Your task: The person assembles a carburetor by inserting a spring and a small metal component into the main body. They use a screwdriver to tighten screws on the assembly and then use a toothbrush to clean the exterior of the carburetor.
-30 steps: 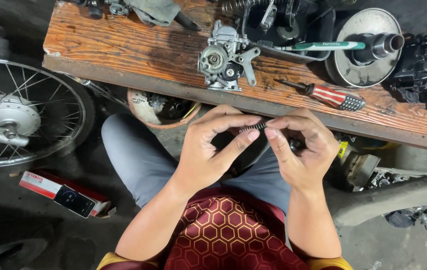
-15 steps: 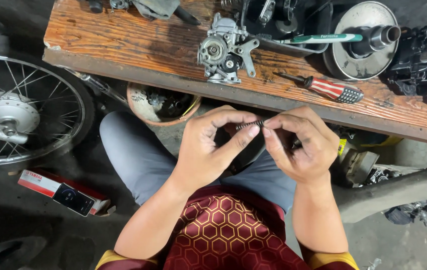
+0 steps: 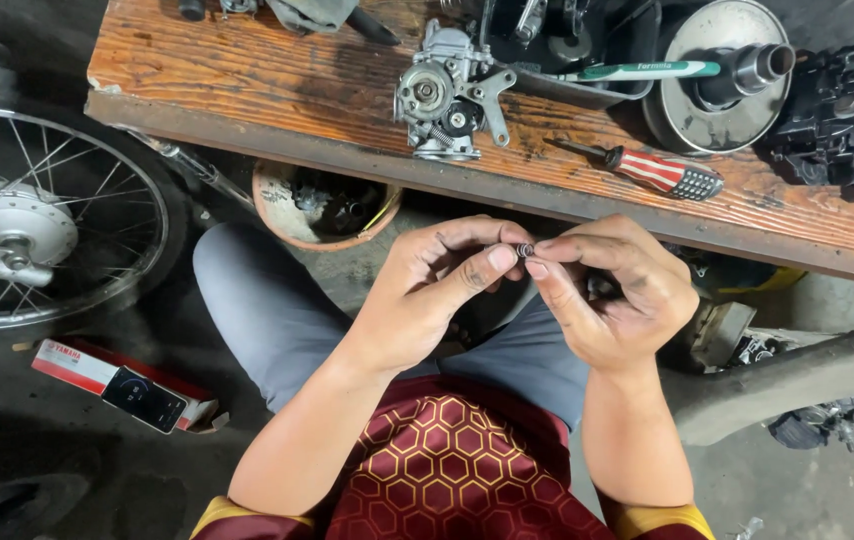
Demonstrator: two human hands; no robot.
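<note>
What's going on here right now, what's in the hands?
A seated person pinches a tiny dark metal part between the fingertips of the left hand and right hand, held over the lap. What the part is cannot be told. Ahead, on a worn wooden bench, lie a carburetor, a red-and-white striped screwdriver, a toothbrush and a round metal pulley. A spoked wheel and a small red box sit to the left.

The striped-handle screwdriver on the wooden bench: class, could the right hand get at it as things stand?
Probably yes. The screwdriver lies in the open near the bench edge, just beyond the right hand, nothing between. But both hands pinch a small metal part.
</note>
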